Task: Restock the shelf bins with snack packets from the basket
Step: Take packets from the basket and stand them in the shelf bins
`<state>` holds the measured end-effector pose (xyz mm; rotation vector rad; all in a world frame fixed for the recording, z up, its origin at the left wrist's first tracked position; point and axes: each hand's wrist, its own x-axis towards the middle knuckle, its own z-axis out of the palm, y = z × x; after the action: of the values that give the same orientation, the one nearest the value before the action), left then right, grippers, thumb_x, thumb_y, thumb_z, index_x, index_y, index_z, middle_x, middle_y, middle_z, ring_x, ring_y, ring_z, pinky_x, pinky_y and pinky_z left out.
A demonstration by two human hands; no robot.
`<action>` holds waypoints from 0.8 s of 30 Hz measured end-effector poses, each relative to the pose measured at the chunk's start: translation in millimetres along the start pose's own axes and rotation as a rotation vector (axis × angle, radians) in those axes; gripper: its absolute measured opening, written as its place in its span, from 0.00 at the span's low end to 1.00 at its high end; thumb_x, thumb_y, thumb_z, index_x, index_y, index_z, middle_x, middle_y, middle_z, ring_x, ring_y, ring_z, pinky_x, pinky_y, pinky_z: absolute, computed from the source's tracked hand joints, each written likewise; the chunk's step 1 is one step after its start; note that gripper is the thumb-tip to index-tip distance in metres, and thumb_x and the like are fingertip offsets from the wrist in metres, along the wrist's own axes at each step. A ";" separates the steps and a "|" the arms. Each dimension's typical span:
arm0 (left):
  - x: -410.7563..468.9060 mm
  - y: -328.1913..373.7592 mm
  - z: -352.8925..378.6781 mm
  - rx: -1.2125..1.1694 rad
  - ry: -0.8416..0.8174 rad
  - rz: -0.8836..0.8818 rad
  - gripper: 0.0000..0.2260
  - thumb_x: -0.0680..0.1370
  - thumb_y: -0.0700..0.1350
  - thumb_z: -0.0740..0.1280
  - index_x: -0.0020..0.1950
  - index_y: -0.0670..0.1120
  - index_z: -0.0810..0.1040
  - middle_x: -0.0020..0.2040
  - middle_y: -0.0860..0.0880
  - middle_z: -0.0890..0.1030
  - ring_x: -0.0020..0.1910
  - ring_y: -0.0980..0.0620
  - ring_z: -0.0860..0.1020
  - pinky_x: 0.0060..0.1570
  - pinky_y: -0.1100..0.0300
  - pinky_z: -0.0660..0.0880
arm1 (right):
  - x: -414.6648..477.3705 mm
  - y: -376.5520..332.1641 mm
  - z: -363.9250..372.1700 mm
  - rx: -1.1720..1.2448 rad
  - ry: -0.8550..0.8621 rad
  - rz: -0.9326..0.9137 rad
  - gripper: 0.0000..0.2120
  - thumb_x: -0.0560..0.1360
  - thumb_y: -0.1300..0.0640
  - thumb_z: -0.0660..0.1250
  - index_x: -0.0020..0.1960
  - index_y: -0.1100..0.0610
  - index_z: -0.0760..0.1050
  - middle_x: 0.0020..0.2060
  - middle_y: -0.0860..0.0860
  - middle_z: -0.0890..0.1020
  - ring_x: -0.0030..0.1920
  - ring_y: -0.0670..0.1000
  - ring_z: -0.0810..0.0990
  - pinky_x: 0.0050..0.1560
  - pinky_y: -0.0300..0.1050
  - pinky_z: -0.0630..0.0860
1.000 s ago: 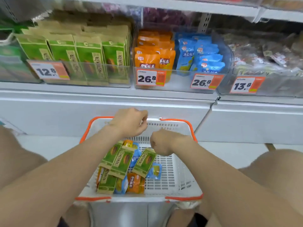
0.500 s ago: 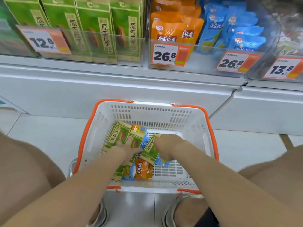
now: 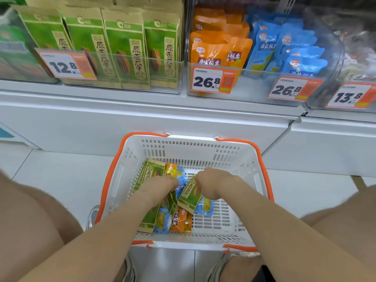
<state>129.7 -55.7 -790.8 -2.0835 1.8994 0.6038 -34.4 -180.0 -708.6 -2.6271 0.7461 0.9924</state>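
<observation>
A white basket (image 3: 195,151) with orange handles stands on the floor in front of me. Several green, orange and blue snack packets lie in its left half. My left hand (image 3: 160,185) is down in the basket, fingers curled round a green packet (image 3: 172,201) that hangs below it. My right hand (image 3: 211,183) grips the top edge of another green packet (image 3: 190,197). Above, the clear shelf bins hold upright green packets (image 3: 122,47), orange packets (image 3: 217,45) and blue packets (image 3: 284,47).
Price tags hang on the bin fronts: 12.8 (image 3: 65,65), 26.8 (image 3: 213,81) and 13.8 (image 3: 352,96). A white cabinet front (image 3: 142,123) runs under the shelf. My knees flank the basket on the tiled floor (image 3: 67,180).
My hands have dropped from the basket's rim into the basket and closed on green packets. The view has tilted down and moved closer to the shelf.
</observation>
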 end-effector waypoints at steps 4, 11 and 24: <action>-1.3 0.4 -3.4 -0.119 0.089 -0.054 0.12 0.73 0.39 0.68 0.43 0.52 0.66 0.40 0.51 0.77 0.34 0.51 0.73 0.35 0.55 0.72 | -6.3 0.1 -5.2 0.065 -0.015 0.017 0.10 0.78 0.64 0.64 0.57 0.60 0.78 0.50 0.55 0.80 0.49 0.57 0.81 0.43 0.49 0.77; -15.2 0.8 -61.6 -1.046 0.363 -0.102 0.10 0.77 0.41 0.77 0.49 0.52 0.77 0.40 0.47 0.85 0.38 0.45 0.83 0.43 0.46 0.82 | -20.1 20.1 -44.6 0.549 0.350 -0.007 0.15 0.73 0.55 0.75 0.58 0.51 0.77 0.49 0.50 0.83 0.49 0.53 0.82 0.45 0.45 0.78; -78.5 -22.4 -233.8 -1.394 0.742 0.084 0.09 0.82 0.50 0.71 0.59 0.51 0.87 0.51 0.51 0.89 0.47 0.55 0.85 0.50 0.53 0.79 | -90.6 -13.5 -176.1 0.810 1.158 -0.232 0.13 0.77 0.56 0.75 0.59 0.47 0.80 0.46 0.39 0.85 0.46 0.41 0.83 0.53 0.49 0.81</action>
<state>177.5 -90.5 -550.2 -3.4032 2.1595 1.7379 11.6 -202.1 -516.7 -2.2067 0.7492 -0.8603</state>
